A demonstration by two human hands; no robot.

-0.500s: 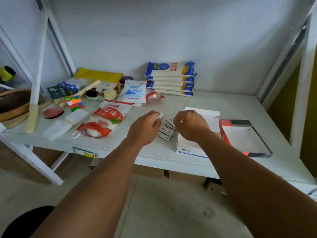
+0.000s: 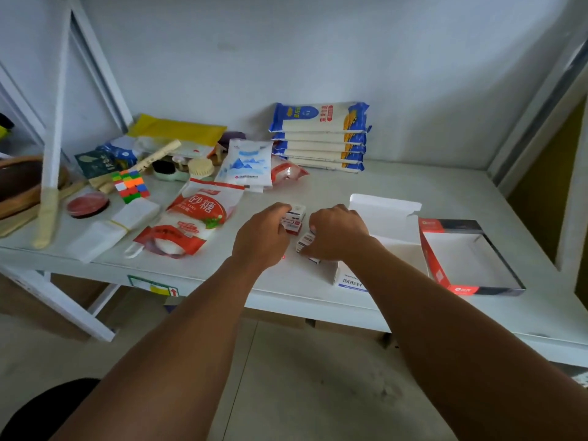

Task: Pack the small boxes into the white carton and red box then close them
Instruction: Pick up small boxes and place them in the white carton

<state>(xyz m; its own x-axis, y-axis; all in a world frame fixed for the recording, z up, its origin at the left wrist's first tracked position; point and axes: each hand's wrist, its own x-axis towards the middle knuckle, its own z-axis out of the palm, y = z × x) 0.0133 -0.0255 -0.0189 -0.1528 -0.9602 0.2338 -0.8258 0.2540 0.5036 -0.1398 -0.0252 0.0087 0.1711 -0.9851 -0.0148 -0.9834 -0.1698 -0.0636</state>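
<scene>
Small white-and-red boxes (image 2: 296, 219) sit in a cluster mid-shelf. My left hand (image 2: 262, 235) grips the stacked boxes on the left side of the cluster. My right hand (image 2: 337, 232) curls round other small boxes (image 2: 305, 241) on the right side, right beside the white carton (image 2: 386, 227). The carton lies open with its lid flap folded back. To its right the red box (image 2: 467, 259) lies open as a shallow tray with nothing visible inside. My right forearm hides the carton's front part.
Sugar bags (image 2: 197, 224), a salt bag (image 2: 246, 163), stacked noodle packs (image 2: 319, 135), a colour cube (image 2: 130, 184), a red dish (image 2: 87, 203) and brushes crowd the shelf's left and back. A white diagonal brace (image 2: 52, 122) crosses at the left. Shelf posts stand on the right.
Both hands have closed in on the cluster of small boxes. The left hand now grips the stacked ones; the right hand has dropped lower onto the boxes beside the carton.
</scene>
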